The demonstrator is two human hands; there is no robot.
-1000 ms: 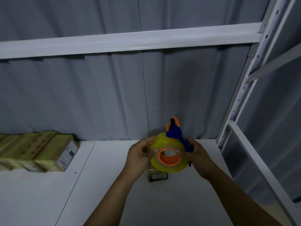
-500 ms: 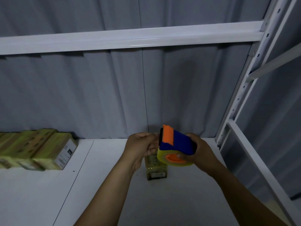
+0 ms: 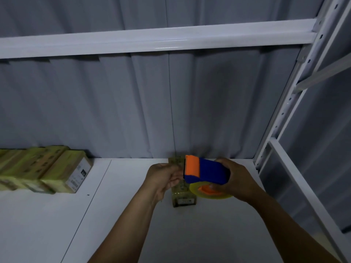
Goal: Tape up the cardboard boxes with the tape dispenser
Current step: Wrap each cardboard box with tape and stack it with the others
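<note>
My right hand (image 3: 235, 179) grips a blue and orange tape dispenser (image 3: 205, 171) with a yellowish tape roll (image 3: 209, 192) under it, held above the white shelf (image 3: 117, 221). My left hand (image 3: 163, 177) is at the dispenser's orange front end, fingers curled there; whether it pinches the tape end is hidden. Below both hands a small cardboard box (image 3: 183, 196) wrapped in yellowish tape lies on the shelf, partly covered by them.
Several taped boxes (image 3: 47, 171) lie in a row at the left, against the grey corrugated wall. A white beam (image 3: 152, 38) crosses overhead. The rack's upright (image 3: 281, 118) and side rail (image 3: 303, 181) border the shelf on the right.
The dispenser has turned from roll-facing-me to its blue top up and has shifted slightly right. The small box below is more exposed. The view has tilted down a little.
</note>
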